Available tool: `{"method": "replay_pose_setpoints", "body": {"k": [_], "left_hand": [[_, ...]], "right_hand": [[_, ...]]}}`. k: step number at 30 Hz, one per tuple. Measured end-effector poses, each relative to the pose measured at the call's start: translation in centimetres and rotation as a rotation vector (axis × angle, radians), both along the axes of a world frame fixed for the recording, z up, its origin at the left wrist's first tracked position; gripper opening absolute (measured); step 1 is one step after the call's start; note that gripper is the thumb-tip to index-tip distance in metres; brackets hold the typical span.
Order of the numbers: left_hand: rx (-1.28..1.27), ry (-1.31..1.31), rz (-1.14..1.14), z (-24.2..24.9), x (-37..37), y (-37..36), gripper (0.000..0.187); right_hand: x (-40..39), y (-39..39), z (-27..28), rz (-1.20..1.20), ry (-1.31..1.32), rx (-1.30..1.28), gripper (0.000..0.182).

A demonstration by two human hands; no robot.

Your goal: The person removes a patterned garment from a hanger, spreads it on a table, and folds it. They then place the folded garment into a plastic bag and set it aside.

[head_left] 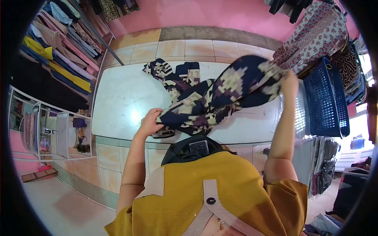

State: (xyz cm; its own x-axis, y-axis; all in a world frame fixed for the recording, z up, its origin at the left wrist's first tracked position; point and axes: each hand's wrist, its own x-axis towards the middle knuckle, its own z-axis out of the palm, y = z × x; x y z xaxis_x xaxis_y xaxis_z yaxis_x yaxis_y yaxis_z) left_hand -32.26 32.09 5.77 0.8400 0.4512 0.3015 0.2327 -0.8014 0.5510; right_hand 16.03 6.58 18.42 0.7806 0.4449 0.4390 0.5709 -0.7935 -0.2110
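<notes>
A patterned garment (204, 98) in navy, cream and purple lies bunched across the white table (118, 90). Its right part is lifted and spread above the tabletop, smeared a little by motion. My left hand (151, 122) pinches the garment's near-left edge, close to the table's front. At the far right, my right hand (289, 83) grips the raised end of the cloth, its fingers partly hidden by the fabric. Toward the back of the table, narrower folded parts of the garment lie crumpled.
A blue plastic basket (325, 98) stands beside the table's right end, near hanging floral clothes (315, 37). Clothes on a rack (63, 43) line the left. Below them is a white-framed shelf (63, 133). Packaged dark garments (325, 165) sit at lower right.
</notes>
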Motion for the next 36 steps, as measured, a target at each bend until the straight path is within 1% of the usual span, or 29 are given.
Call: {"method": "replay_pose_setpoints", "body": {"k": [1, 2, 3, 4, 5, 6, 7, 8, 9, 10, 11, 12, 13, 14, 15, 16, 17, 19, 20, 22, 23, 24, 26, 28, 30, 31, 33, 34, 36], "left_hand": [[-0.076, 0.012, -0.071, -0.5, 0.6, -0.4, 0.043], [-0.079, 0.015, -0.071, -0.5, 1.5, -1.1, 0.043], [-0.274, 0.058, 0.009, -0.1, 2.6, -2.1, 0.044], [-0.468, 0.103, 0.090, 0.0, 2.9, -2.7, 0.044], [-0.403, -0.027, 0.097, -3.9, 3.1, -2.3, 0.047], [-0.404, -0.020, 0.093, -3.6, 3.4, -2.5, 0.047], [-0.634, 0.078, 0.041, -2.6, 4.3, -2.8, 0.048], [-0.862, 0.177, -0.012, -1.4, 5.1, -3.2, 0.048], [-0.806, 0.251, -0.175, 0.1, 5.3, -3.6, 0.050], [-0.581, 0.276, -0.304, -0.3, 5.6, -3.8, 0.043], [-0.547, 0.293, -0.415, 0.9, 6.1, -4.3, 0.038], [-0.513, 0.307, -0.522, 2.0, 6.5, -4.7, 0.033], [-0.668, 0.355, -0.540, 1.6, 6.8, -4.2, 0.025], [-0.671, 0.349, -0.534, 0.2, 7.0, -3.5, 0.025], [-0.729, 0.058, -0.356, -1.9, 7.3, -2.6, 0.026], [-0.772, -0.230, -0.173, -3.6, 7.4, -2.1, 0.028], [-0.773, -0.232, -0.169, -4.4, 7.8, -2.4, 0.028], [-0.559, -0.155, 0.411, -5.5, 9.2, -3.6, 0.030], [-0.560, -0.158, 0.413, -5.5, 9.5, -4.1, 0.030], [-0.377, 0.193, 0.276, -5.2, 9.9, -4.7, 0.034], [-0.253, 0.168, 0.249, -4.7, 9.8, -4.6, 0.032], [-0.253, 0.169, 0.245, -5.1, 9.6, -3.8, 0.032], [-0.445, 0.050, 0.413, -6.3, 8.8, -0.8, 0.026], [-1.167, -0.427, 0.596, -6.6, 7.2, 1.7, 0.024], [-1.415, -0.658, 0.635, -4.7, 5.3, 3.5, 0.021], [-1.447, -0.730, 0.613, -4.3, 4.5, 4.2, 0.022], [-1.473, -0.803, 0.616, -3.2, 3.3, 4.9, 0.024], [-1.472, -0.814, 0.631, -2.4, 3.0, 5.2, 0.025], [-1.445, -0.754, 0.569, -1.2, 2.8, 5.2, 0.026]], "right_hand": [[-1.0, 0.4, -3.2, 0.152, 0.017, 0.042, 0.032], [-4.7, 1.8, -3.9, 0.272, 0.162, 0.011, 0.040], [-7.6, 3.2, -4.4, 0.621, 0.346, 0.051, 0.049], [-10.4, 4.5, -4.7, 0.831, 0.377, -0.110, 0.061], [-12.0, 4.9, -8.4, 0.825, 0.440, -0.192, 0.073], [-13.9, 6.2, -8.1, 0.974, 0.443, -0.276, 0.081], [-15.4, 6.6, -9.3, 0.950, 0.163, -0.329, 0.077], [-15.7, 7.1, -10.6, 0.946, 0.165, -0.330, 0.077], [-15.8, 7.6, -12.0, 0.841, 0.236, -0.423, 0.077], [-15.8, 7.9, -13.2, 0.736, 0.305, -0.513, 0.077], [-16.0, 7.6, -13.8, 0.758, 0.182, -0.305, 0.066], [-16.0, 7.2, -14.3, 0.763, 0.181, -0.308, 0.066], [-16.1, 7.0, -14.0, 0.715, 0.221, -0.200, 0.059], [-16.4, 6.7, -13.7, 0.667, 0.260, -0.094, 0.053], [-16.8, 6.2, -13.4, 0.667, 0.253, -0.011, 0.044], [-17.1, 5.9, -13.7, 0.673, 0.252, -0.015, 0.044], [-17.4, 5.7, -14.0, 0.625, 0.316, -0.009, 0.043], [-18.0, 5.8, -13.8, 0.591, 0.382, 0.010, 0.037], [-18.1, 5.9, -13.2, 0.594, 0.380, 0.007, 0.037], [-18.0, 6.3, -11.8, 0.793, 0.403, 0.026, 0.034], [-18.0, 6.2, -9.9, 0.821, 0.502, -0.003, 0.036], [-17.7, 6.0, -8.4, 0.817, 0.502, -0.002, 0.036], [-16.7, 5.0, -5.5, 0.831, 0.467, -0.078, 0.038], [-16.1, 3.6, -2.2, 0.703, 0.542, -0.051, 0.038], [-14.9, 2.2, -0.9, 0.638, 0.614, 0.057, 0.042], [-14.5, 1.5, -0.4, 0.635, 0.615, 0.061, 0.042], [-14.2, 0.3, 0.5, 0.723, 0.478, 0.134, 0.044], [-14.1, -0.1, 1.0, 0.720, 0.481, 0.137, 0.044], [-13.9, -0.5, 1.7, 0.613, 0.585, 0.038, 0.047]]}}
